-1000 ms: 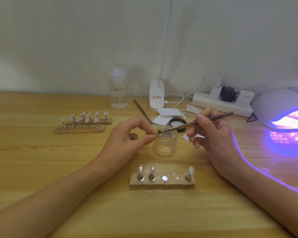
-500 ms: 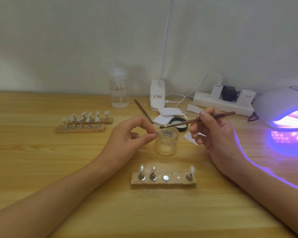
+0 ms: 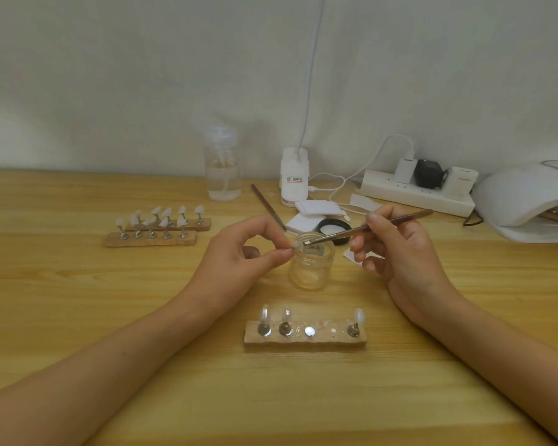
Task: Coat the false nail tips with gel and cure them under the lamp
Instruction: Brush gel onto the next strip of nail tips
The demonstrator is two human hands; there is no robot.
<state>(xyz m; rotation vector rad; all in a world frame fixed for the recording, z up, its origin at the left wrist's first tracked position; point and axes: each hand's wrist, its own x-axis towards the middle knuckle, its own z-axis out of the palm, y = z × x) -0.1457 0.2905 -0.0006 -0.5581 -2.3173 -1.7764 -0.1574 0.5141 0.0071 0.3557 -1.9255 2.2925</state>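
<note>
At the left of the table [image 3: 78, 317] we see two strips [image 3: 152, 238] side by side, each carrying a row of white tips [image 3: 157, 211] on metal pegs. Further right, near the wall, stands a clear bottle [image 3: 223, 175], and a thin stick [image 3: 268, 206] lies slantwise just past it. Next comes our left hand [image 3: 242, 262]: thumb and forefinger pinch one tip [image 3: 297, 244] and hold it over the left rim of the open jar [image 3: 311, 268], the other fingers curled. The jar stands on the table between our two hands. In front of it lies a third strip [image 3: 305, 339] with two tips at its left end and one at its right. The brush [image 3: 368, 227] has its bristles right at the held tip, seemingly touching it, and slants up to the right, where our right hand [image 3: 400, 252] grips the handle between thumb and fingers. Behind that hand sits a power strip [image 3: 416, 193], and at the far right edge the lamp [image 3: 522, 194] rests on the table.
</note>
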